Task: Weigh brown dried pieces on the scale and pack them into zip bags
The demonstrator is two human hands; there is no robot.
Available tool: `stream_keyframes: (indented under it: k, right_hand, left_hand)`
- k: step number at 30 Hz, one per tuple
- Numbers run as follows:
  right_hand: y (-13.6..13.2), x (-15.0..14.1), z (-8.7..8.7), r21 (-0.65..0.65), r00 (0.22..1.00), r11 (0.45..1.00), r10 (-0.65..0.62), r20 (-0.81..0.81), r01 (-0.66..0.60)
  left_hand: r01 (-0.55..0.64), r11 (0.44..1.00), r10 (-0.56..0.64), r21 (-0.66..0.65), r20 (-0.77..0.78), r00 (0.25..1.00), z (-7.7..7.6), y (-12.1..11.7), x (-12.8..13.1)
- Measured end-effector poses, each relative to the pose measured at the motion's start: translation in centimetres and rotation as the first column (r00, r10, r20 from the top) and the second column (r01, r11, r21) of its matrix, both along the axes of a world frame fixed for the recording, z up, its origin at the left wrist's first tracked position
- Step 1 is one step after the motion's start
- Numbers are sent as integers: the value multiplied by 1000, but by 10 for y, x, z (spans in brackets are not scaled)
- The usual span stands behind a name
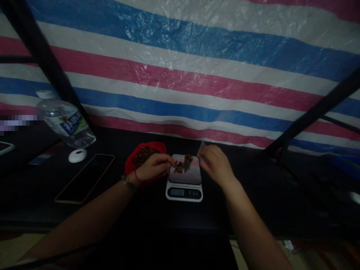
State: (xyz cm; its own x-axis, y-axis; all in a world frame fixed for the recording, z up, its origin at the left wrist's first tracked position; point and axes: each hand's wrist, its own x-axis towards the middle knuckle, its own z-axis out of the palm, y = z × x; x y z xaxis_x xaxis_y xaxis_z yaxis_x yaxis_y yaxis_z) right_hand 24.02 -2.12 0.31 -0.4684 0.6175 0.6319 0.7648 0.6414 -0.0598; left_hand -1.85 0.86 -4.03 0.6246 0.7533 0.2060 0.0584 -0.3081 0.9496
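A white digital kitchen scale (184, 193) stands on the black tabletop with its display lit; the digits are too blurred to read surely. On its platform lie several small brown dried pieces (179, 167). Beside them stands a small clear cup (188, 163) with more brown pieces in it. My left hand (154, 167) is at the platform's left edge, fingers drawn together by the loose pieces; what they pinch, if anything, is hidden. Right of the cup, my right hand (216, 163) is closed on a small translucent plastic piece (201, 148). A red bag (129, 165) of dark brown bits sits behind my left wrist.
To the left lie a smartphone (86, 179) and a white rounded case (78, 155). A clear plastic bottle (66, 120) stands tilted in view behind them. Black frame bars (312, 112) slant up at both sides, and a striped plastic sheet (197, 82) closes off the back.
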Motion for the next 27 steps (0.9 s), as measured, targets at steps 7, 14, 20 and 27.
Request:
stream_keyframes:
  k: [7, 14, 20, 27]
  right_hand:
    - [-11, -59, -9, 53, 960, 973, 212, 184, -225]
    - [-11, -72, -3, 77, 946, 966, 221, 238, -245]
    - [-8, -82, -23, 169, 998, 985, -28, -50, 36]
    - [-12, -81, -41, 180, 981, 983, 77, -177, -44]
  left_hand:
    - [88, 958, 15, -273, 355, 935, -17, -2, 12]
    - [-48, 924, 168, -379, 290, 942, -15, -2, 13]
    - [-257, 921, 352, -294, 339, 873, -12, 4, 13]
    - [-464, 870, 421, 166, 242, 874, -10, 4, 12]
